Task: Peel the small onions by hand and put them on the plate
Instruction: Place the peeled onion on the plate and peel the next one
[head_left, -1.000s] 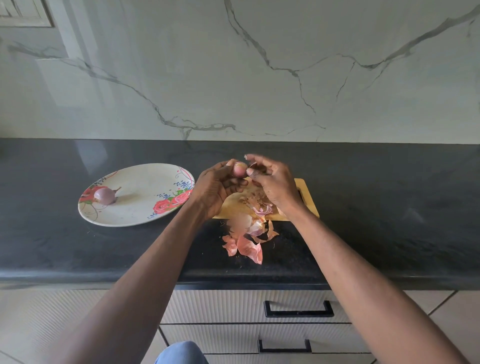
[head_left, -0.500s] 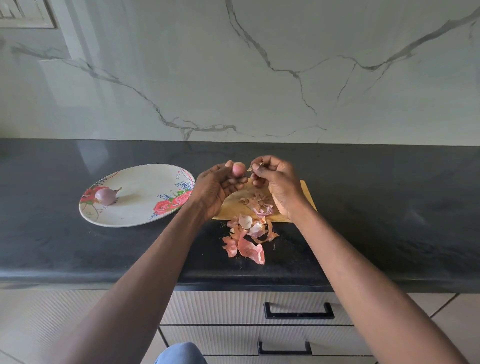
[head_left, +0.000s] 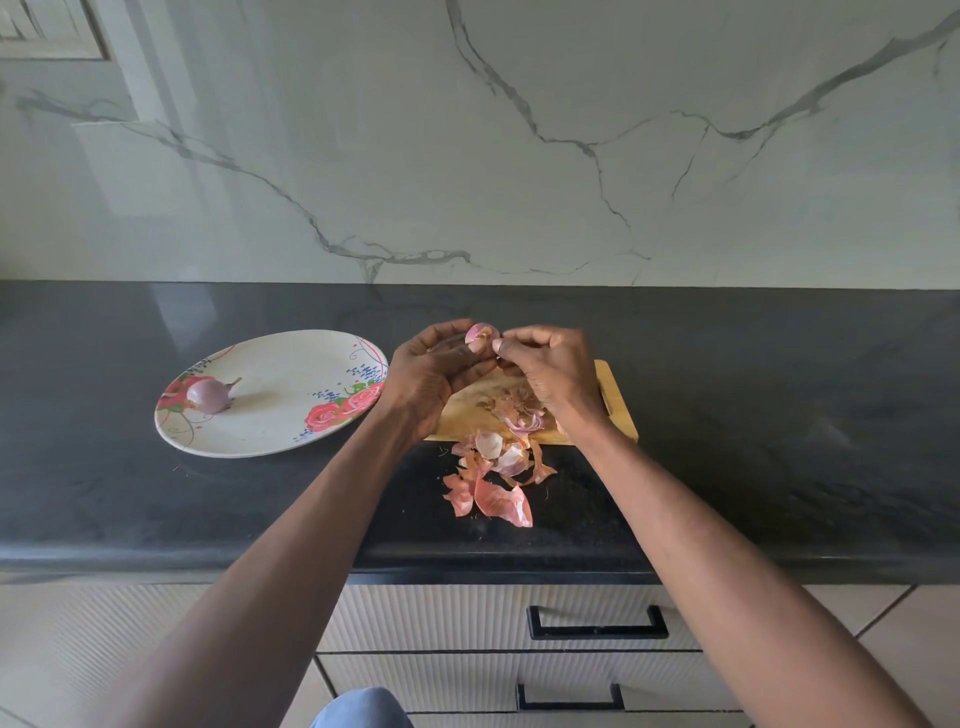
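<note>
While the left hand (head_left: 434, 371) grips a small onion (head_left: 481, 333) above the cutting board (head_left: 615, 402), right hand (head_left: 550, 371) pinching its skin, peeled onion (head_left: 209, 395) on the plate (head_left: 270, 364) at left, peels (head_left: 493, 467) on the desk (head_left: 779, 415)

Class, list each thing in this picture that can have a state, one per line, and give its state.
Onion in hand: partly peeled, held by left hand.
Right hand: pinching at the onion's skin.
Onion on plate: peeled.
Floral plate: holds one onion.
Drawers: closed.
</note>
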